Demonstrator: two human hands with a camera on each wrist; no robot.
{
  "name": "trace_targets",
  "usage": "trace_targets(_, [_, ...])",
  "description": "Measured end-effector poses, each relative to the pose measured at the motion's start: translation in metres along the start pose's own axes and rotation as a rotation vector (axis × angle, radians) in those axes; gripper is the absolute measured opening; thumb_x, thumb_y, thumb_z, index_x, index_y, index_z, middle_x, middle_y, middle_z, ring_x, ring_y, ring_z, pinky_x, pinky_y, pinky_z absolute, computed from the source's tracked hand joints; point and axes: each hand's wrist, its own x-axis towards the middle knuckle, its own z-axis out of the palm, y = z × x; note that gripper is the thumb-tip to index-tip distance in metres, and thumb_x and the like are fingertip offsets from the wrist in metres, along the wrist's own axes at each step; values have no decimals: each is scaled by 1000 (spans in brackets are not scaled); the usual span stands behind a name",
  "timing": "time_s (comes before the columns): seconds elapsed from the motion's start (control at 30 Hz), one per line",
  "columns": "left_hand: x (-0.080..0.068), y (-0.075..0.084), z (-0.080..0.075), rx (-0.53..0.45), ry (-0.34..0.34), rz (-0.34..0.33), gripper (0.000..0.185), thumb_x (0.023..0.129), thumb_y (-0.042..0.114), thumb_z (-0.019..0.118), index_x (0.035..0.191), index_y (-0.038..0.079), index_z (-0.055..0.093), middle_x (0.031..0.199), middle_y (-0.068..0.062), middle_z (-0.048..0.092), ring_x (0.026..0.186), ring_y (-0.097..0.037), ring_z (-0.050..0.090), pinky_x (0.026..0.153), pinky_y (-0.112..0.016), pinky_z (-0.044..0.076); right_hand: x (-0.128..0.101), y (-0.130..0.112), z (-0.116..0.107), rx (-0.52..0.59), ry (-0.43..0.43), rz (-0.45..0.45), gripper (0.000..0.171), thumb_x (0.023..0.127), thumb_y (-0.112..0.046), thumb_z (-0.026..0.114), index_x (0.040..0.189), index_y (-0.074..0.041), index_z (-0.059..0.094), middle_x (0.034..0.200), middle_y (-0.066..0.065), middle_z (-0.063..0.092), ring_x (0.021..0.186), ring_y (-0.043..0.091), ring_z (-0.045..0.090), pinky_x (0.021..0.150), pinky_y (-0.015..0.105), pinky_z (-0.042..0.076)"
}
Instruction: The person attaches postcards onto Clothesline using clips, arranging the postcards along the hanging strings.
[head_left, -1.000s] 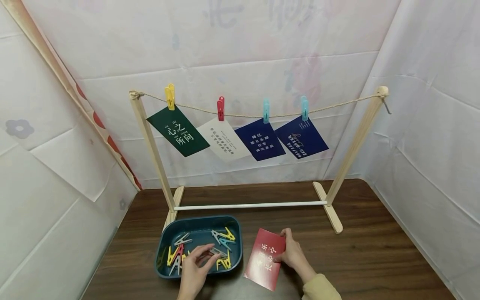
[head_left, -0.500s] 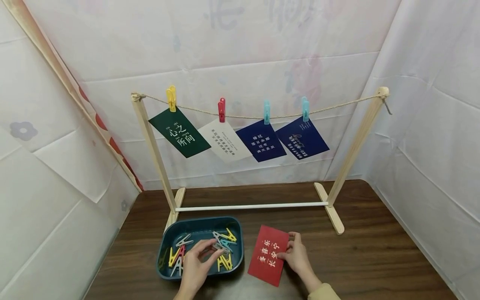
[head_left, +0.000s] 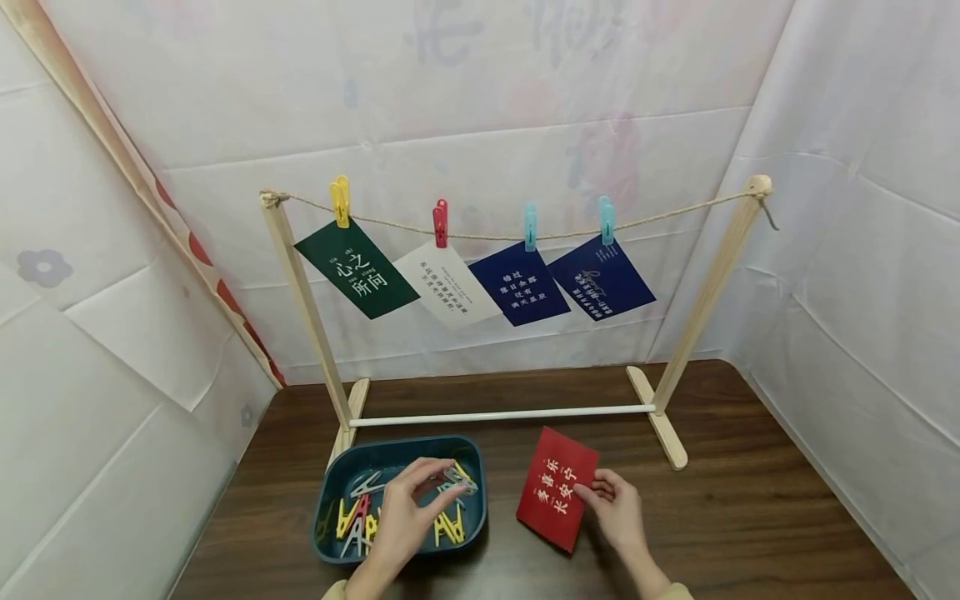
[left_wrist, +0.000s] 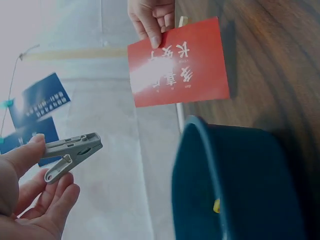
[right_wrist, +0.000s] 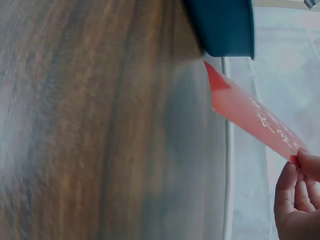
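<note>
A tray point(head_left: 330, 500) of clothespins point(head_left: 352, 521) sat on the surface point(head_left: 750, 517), left of a card point(head_left: 557, 489). Behind both stood a rack point(head_left: 705, 292), four cards point(head_left: 525, 283) pegged side by side along its string point(head_left: 675, 212).

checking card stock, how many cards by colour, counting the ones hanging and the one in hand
navy cards: 2
green card: 1
white card: 1
red card, held in the right hand: 1
total: 5

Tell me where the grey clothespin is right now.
In the head view the grey clothespin is pinched in the left hand, lifted just above the blue tray, left of the red card.
</note>
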Motion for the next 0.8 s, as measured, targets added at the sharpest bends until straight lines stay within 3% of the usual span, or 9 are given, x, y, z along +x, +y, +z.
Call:
trace_targets(0.27, [8,25,6,25,-53,162,24,72,-2,69,94,5,65,90,-8,60,77,-21,59,69,-28,51,-1,-15,-19,8,57,-91,11,74,4,67,83,9,63,73,15,62,57,5,53,49,20,46])
trace_targets(0.5, [25,18,13,66,-145,292,26,76,17,69,101,15,64,93,2,60,79,-16,59,69,-26,51,1,-29,-37,-48,68,-169,10,77,2,66,85,8,64,74,15,63,58,4,52,47,19,45])
trace_targets(0.6, [33,26,15,67,-174,349,26,76,18,69,101,12,64,94,-2,60,79,-15,59,69,-27,51,2,-37,-44,-70,59,-166,10,77,1,65,85,7,65,73,14,63,58,4,53,47,19,45])
trace_targets(0.8, [46,45,17,66,-232,368,27,76,16,69,102,8,64,93,-2,60,80,-16,59,72,-27,50,4,-50,-57,-137,50,-163,8,78,0,65,84,5,65,71,11,63,58,5,54,48,20,46])
